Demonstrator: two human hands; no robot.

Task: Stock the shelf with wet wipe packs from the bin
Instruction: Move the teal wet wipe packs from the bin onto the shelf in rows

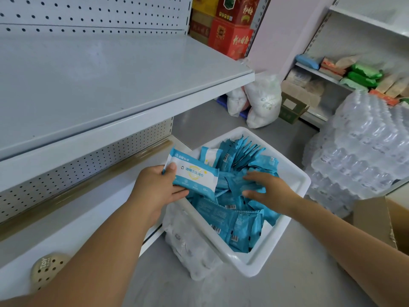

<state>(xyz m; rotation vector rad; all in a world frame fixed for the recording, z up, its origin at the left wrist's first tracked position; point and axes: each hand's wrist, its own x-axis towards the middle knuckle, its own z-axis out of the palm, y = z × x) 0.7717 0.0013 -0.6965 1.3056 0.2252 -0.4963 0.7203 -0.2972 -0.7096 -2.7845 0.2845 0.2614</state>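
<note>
Left forearm (pixel 106 251) leads to the left grip (pixel 159 189), pinching one wet wipe pack (pixel 194 173), long axis running rightward over the bin (pixel 254 262). Shelf (pixel 110 85) lies up-left of it; right grip (pixel 267 189) rests spread-fingered on binned packs (pixel 232 218).

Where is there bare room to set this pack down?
The upper shelf is bare from the pegboard to its front lip, bordered right by red boxes. The lower deck is bare too, except a round beige disc at its near end. Crowded: the bin and the bottled water beside it.
</note>
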